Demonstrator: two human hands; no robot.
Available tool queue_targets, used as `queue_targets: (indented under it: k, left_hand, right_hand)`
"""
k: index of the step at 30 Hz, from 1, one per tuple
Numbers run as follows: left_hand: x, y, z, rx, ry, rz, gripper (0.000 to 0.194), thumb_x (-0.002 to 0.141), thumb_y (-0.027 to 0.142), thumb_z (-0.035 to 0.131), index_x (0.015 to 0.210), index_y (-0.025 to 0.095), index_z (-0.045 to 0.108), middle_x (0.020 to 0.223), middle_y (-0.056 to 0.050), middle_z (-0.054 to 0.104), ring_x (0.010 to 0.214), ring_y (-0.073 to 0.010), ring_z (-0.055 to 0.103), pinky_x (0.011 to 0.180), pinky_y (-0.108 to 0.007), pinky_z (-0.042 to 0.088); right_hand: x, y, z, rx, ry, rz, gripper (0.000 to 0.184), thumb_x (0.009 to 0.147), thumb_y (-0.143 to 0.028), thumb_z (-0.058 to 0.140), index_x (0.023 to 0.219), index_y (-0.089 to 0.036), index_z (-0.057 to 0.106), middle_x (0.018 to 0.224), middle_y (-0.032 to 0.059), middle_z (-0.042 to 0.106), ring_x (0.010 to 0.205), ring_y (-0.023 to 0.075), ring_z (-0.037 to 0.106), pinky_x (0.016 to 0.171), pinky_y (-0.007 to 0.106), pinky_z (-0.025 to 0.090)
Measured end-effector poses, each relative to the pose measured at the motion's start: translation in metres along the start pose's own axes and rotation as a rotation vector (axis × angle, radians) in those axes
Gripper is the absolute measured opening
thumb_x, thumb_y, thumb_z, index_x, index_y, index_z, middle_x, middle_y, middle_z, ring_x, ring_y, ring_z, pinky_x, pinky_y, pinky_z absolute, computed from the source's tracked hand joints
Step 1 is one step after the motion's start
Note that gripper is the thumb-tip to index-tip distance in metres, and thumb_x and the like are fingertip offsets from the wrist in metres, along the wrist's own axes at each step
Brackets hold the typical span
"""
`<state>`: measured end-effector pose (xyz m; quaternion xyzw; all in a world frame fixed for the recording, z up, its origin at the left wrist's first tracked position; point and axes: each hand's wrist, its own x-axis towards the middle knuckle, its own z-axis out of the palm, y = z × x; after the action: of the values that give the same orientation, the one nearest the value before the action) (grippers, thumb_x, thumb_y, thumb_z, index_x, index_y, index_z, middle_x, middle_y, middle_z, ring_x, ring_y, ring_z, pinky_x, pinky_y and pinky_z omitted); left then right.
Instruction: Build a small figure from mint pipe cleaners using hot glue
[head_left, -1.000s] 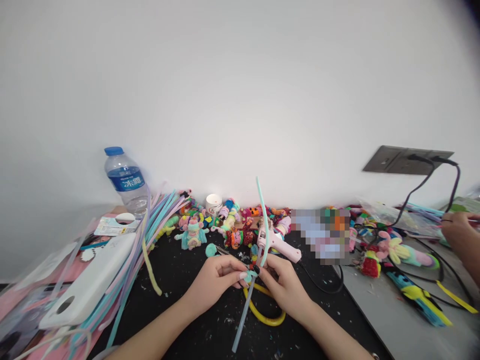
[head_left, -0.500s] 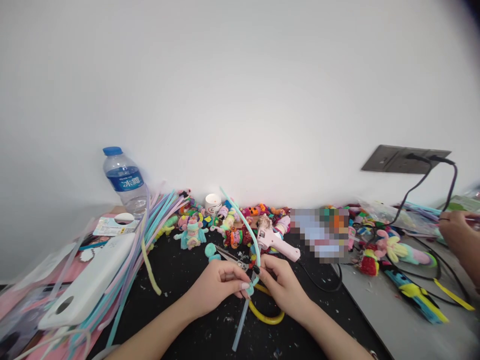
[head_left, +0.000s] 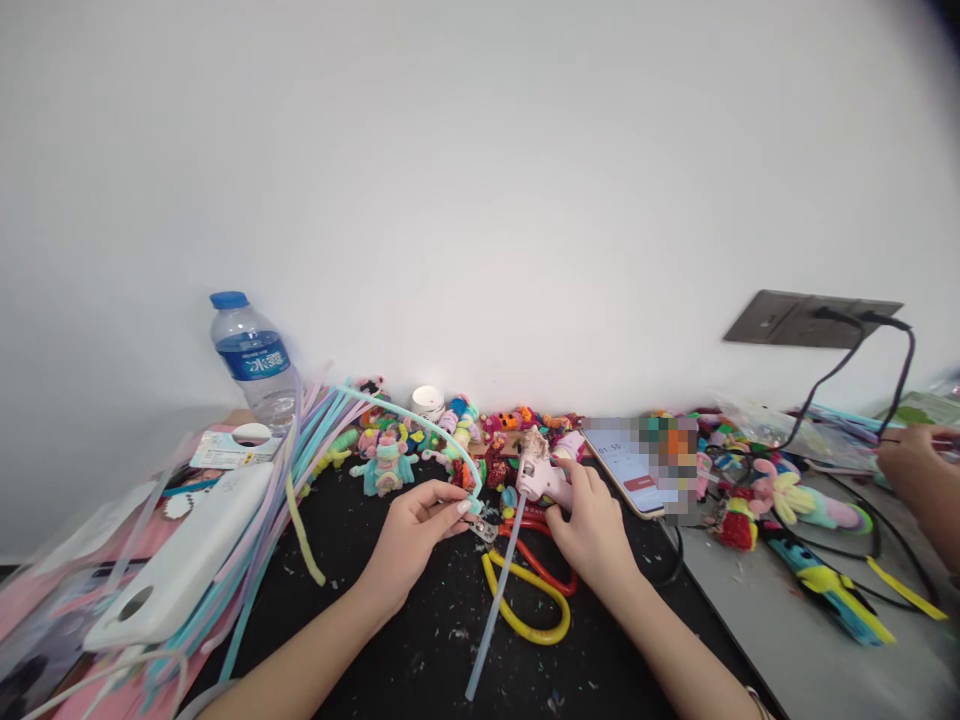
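Head view, lower middle of the frame: your hands are apart. Your left hand (head_left: 409, 540) pinches the mint fuzzy stem (head_left: 450, 436) near its lower end, its long tail arching to the upper left. Your right hand (head_left: 596, 525) closes around the handle of the pink glue gun (head_left: 531, 478), whose glue stick (head_left: 495, 610) slants down above the scissors (head_left: 561, 628) on the black tabletop (head_left: 420, 650).

The stem should feel very light and soft, bendy enough to hold a curve but easily crushed, so a fingertip pinch suits it. The gun should be heavier and stiff; its handle is the safe hold, as the crusted nozzle may be hot. The long glue stick could snag on the scissors.

Right of centre, the phone (head_left: 630, 465) reads "01:50", partly pixelated. The bottle (head_left: 255, 355) at left has large white characters on blue, too blurred to read surely; the card's (head_left: 229, 450) print is too small.
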<state>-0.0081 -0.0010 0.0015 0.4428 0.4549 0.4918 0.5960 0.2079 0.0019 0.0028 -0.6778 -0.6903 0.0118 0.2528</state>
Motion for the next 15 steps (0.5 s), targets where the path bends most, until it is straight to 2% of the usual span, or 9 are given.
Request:
queue_targets:
  k: [3, 6, 8, 10, 12, 15]
  left_hand:
    - [0.002, -0.001, -0.002, 0.011, 0.051, 0.045, 0.017, 0.069, 0.029, 0.067, 0.078, 0.015, 0.065, 0.072, -0.003, 0.068, 0.072, -0.0167, 0.065, 0.07, -0.028, 0.054]
    - [0.003, 0.0, -0.003, 0.02, 0.098, 0.069, 0.018, 0.068, 0.029, 0.068, 0.078, 0.014, 0.066, 0.072, -0.004, 0.069, 0.072, -0.0172, 0.066, 0.069, -0.028, 0.054]
    - [0.004, 0.001, -0.004, 0.025, 0.127, 0.077, 0.019, 0.067, 0.028, 0.069, 0.078, 0.014, 0.066, 0.072, -0.004, 0.069, 0.072, -0.0174, 0.066, 0.069, -0.028, 0.054]
    - [0.004, 0.002, -0.004, 0.029, 0.151, 0.082, 0.019, 0.066, 0.028, 0.069, 0.078, 0.014, 0.067, 0.072, -0.004, 0.07, 0.071, -0.017, 0.065, 0.069, -0.028, 0.054]
    - [0.005, 0.002, -0.004, 0.024, 0.159, 0.086, 0.018, 0.066, 0.027, 0.069, 0.078, 0.014, 0.067, 0.072, -0.003, 0.07, 0.071, -0.0164, 0.065, 0.07, -0.027, 0.054]
    - [0.005, 0.001, -0.005, 0.012, 0.156, 0.096, 0.017, 0.066, 0.027, 0.069, 0.078, 0.014, 0.068, 0.072, -0.003, 0.07, 0.071, -0.016, 0.065, 0.07, -0.027, 0.054]
  right_hand:
    - [0.002, 0.004, 0.0, 0.1, 0.005, -0.001, 0.049, 0.069, -0.014, 0.049, 0.118, -0.016, 0.048, 0.106, 0.012, 0.057, 0.101, 0.028, 0.051, 0.082, 0.04, 0.04]
    - [0.004, 0.003, -0.002, 0.303, 0.041, 0.002, 0.041, 0.071, -0.017, 0.051, 0.112, -0.016, 0.053, 0.106, 0.0101, 0.06, 0.098, 0.0265, 0.054, 0.085, 0.039, 0.041]
    - [0.003, 0.001, -0.004, 0.44, 0.03, 0.026, 0.029, 0.075, -0.023, 0.051, 0.102, -0.016, 0.057, 0.095, 0.0075, 0.063, 0.087, 0.0244, 0.058, 0.078, 0.035, 0.045]
    - [0.001, 0.0, -0.004, 0.571, -0.04, 0.07, 0.021, 0.077, -0.03, 0.052, 0.089, -0.015, 0.06, 0.075, 0.0039, 0.063, 0.067, 0.02, 0.058, 0.063, 0.03, 0.047]
    - [-0.002, -0.001, -0.002, 0.731, -0.158, 0.116, 0.022, 0.078, -0.035, 0.052, 0.084, -0.015, 0.058, 0.058, -0.0008, 0.056, 0.05, 0.0146, 0.051, 0.05, 0.027, 0.045]
    - [-0.006, -0.002, 0.003, 0.908, -0.336, 0.118, 0.025, 0.078, -0.038, 0.054, 0.088, -0.015, 0.054, 0.049, -0.0062, 0.047, 0.039, 0.0096, 0.041, 0.039, 0.022, 0.039]
